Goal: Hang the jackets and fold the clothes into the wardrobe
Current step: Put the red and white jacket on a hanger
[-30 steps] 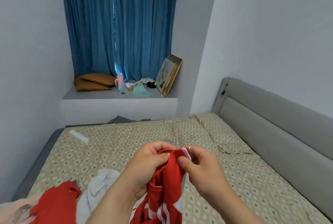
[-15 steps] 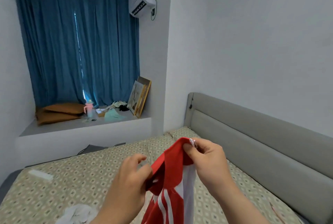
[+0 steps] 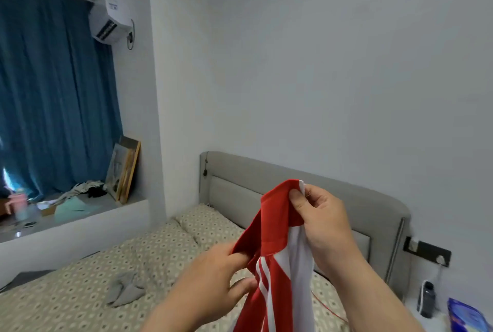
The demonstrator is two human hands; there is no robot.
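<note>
Since half a second ago the hands have drawn apart: the right hand [image 3: 325,227] has risen and pinches the top of the collar of the red-and-white striped jacket [image 3: 280,273], while the left hand [image 3: 210,283], lower down, pinches the collar's other edge between thumb and fingers. The jacket hangs between and below them, held up above the patterned bed [image 3: 80,291], where a crumpled grey cloth [image 3: 125,289] lies.

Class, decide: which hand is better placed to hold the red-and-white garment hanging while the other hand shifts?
Probably the right hand: its grip pinches the garment at its topmost edge, so the cloth hangs from it. The left hand holds lower down.
</note>
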